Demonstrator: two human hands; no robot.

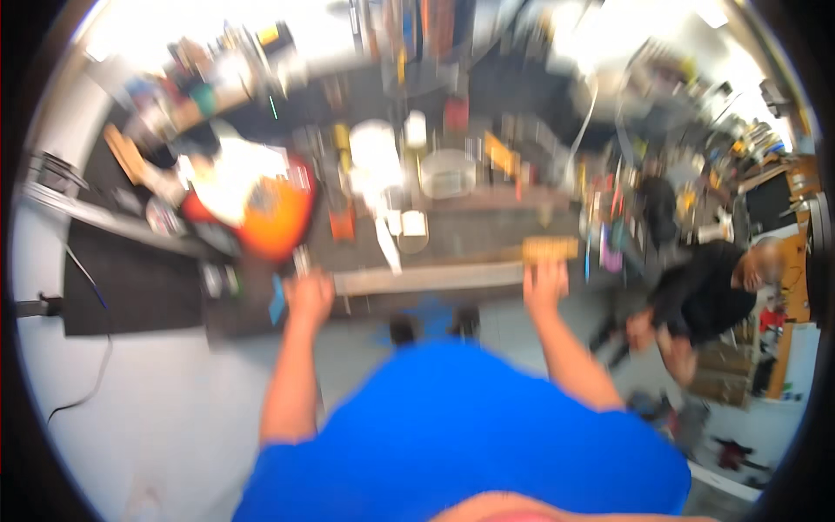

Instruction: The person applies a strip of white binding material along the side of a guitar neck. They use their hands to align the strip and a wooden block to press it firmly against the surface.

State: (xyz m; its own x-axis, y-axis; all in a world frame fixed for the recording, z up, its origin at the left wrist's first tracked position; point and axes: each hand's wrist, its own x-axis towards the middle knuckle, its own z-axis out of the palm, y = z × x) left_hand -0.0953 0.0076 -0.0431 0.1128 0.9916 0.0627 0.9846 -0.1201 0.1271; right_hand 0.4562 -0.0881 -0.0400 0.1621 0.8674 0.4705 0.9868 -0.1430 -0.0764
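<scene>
Looking down through a badly blurred fisheye view, I judge the main risk here to be a slip: my right hand (545, 285) sits at the front edge of a crowded table (487, 230), just under a small tan wooden block (550, 249), and it seems to touch the block's lower edge, though I cannot tell whether the fingers are closed on it or merely resting there. If the hold is loose, the block could slide off the edge to the floor (156, 409), or knock the pink and dark tools just beside it. My left hand (309, 296) rests at the same edge, near a small blue piece (277, 300); its fingers look curled, but the blur hides whether it grips anything. An orange guitar body (261, 204) lies close above that hand, and a careless move could bump it. The block itself looks flat, oblong and pale brown, lying level across the edge. A long pale strip (426, 278) runs between my hands. To the right, another person in dark clothes (709, 296) bends over, well apart.
</scene>
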